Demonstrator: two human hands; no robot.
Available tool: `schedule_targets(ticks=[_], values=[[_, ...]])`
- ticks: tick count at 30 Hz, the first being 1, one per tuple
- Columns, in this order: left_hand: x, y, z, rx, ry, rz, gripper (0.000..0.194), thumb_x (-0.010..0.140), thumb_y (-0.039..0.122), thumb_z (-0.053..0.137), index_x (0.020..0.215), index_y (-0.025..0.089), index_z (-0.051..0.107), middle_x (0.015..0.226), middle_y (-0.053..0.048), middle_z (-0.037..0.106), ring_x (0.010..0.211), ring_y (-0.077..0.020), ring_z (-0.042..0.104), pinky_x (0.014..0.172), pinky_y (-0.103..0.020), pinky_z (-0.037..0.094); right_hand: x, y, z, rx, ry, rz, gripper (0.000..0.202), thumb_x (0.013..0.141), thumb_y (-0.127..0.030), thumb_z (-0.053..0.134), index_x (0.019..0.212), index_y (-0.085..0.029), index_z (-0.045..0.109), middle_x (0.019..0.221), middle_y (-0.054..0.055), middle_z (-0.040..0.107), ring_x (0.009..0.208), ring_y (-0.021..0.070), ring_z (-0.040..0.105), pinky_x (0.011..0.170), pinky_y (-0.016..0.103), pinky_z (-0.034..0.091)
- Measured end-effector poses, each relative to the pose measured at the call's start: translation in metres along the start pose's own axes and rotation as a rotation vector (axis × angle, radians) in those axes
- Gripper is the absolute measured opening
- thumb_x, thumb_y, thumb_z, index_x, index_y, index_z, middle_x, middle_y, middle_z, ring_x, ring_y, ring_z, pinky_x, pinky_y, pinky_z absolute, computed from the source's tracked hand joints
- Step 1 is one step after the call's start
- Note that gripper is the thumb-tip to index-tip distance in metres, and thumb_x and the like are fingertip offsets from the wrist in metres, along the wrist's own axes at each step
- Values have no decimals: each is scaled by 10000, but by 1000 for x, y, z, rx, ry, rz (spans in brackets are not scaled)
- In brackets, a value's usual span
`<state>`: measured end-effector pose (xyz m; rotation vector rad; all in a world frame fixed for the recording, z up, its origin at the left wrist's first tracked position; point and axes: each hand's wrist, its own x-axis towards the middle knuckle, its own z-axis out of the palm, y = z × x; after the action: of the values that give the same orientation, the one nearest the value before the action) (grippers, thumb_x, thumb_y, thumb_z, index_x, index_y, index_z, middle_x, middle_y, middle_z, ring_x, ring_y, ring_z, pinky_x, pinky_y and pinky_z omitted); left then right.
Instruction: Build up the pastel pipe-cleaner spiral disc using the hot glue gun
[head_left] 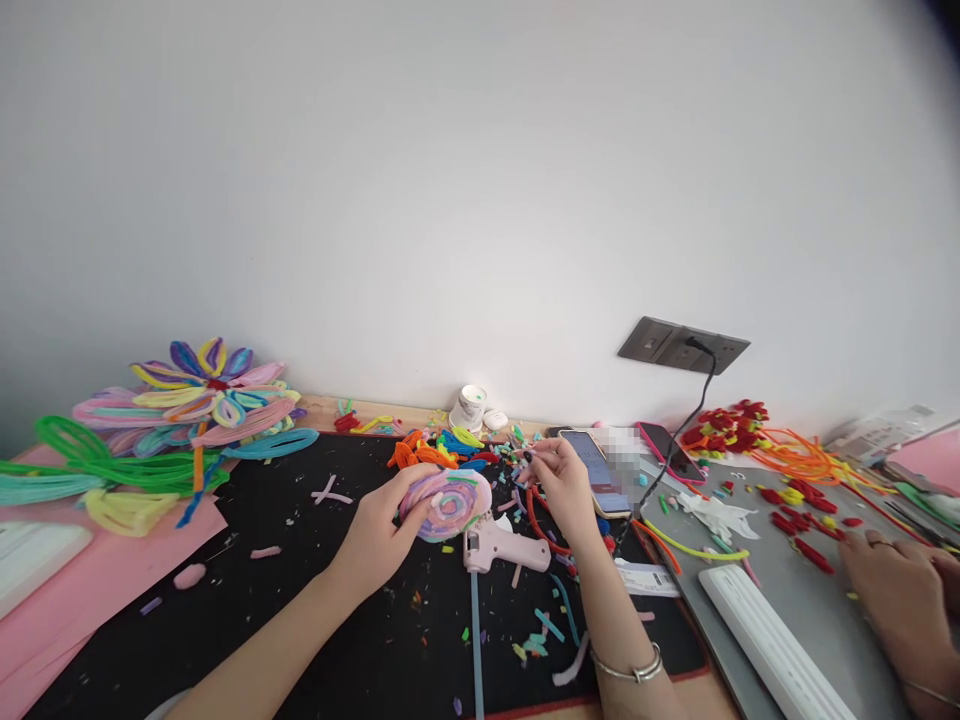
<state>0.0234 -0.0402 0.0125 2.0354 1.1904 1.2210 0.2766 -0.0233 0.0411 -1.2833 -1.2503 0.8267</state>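
My left hand (386, 525) grips a round pastel coil (452, 503) of pink, purple and mint fuzzy stems, thumb across its face. To its right my right hand (559, 480) is raised with thumb and fingers pinched together; anything between the fingertips is too small to name. A silver bangle circles my right wrist. Just below the coil lies a pale pink glue gun (510, 548) with a long bluish stick (476, 640) coming out of its back. Orange and blue stem pieces (424, 450) are heaped behind the coil.
Fuzzy flowers (217, 395) and green loops (112, 460) lie at the left. A paper cup (470, 408) stands by the wall. Phones (596, 470), a black cord (694, 420) and a white power strip (772, 645) are at the right. Another person's hands (900, 590) rest at the far right.
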Motion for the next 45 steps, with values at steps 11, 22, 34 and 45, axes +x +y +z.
schedule_targets(ticks=[11, 22, 34, 45], values=[[-1, 1, 1, 27, -1, 70, 272, 912, 273, 486, 1131, 196, 628, 1119, -88, 735, 1021, -222, 702, 893, -318, 557, -11, -29, 13, 41, -134, 48, 107, 693, -263, 696, 756, -180, 676, 640, -6, 653, 548, 135, 613, 557, 254, 517], [-1, -1, 1, 35, -4, 70, 278, 915, 261, 483, 1143, 197, 629, 1125, -87, 733, 1036, -218, 696, 912, -324, 551, 4, -80, 10, -228, -390, -57, 166, 762, -173, 614, 819, -180, 770, 786, 39, 744, 686, 172, 688, 658, 277, 552], [-1, 0, 0, 25, 40, 61, 262, 910, 262, 493, 1125, 204, 631, 1095, -81, 740, 1003, -217, 703, 894, -323, 558, 17, -100, 36, -393, -573, -148, 192, 707, -79, 575, 707, -176, 740, 658, 2, 686, 601, 123, 592, 544, 214, 444], [1, 1, -1, 45, 143, -4, 253, 890, 267, 513, 1118, 192, 595, 1090, -83, 720, 986, -219, 695, 861, -325, 559, 24, -96, 38, -244, -493, -80, 176, 726, -113, 557, 821, -154, 700, 653, 4, 671, 559, 110, 617, 501, 197, 487]])
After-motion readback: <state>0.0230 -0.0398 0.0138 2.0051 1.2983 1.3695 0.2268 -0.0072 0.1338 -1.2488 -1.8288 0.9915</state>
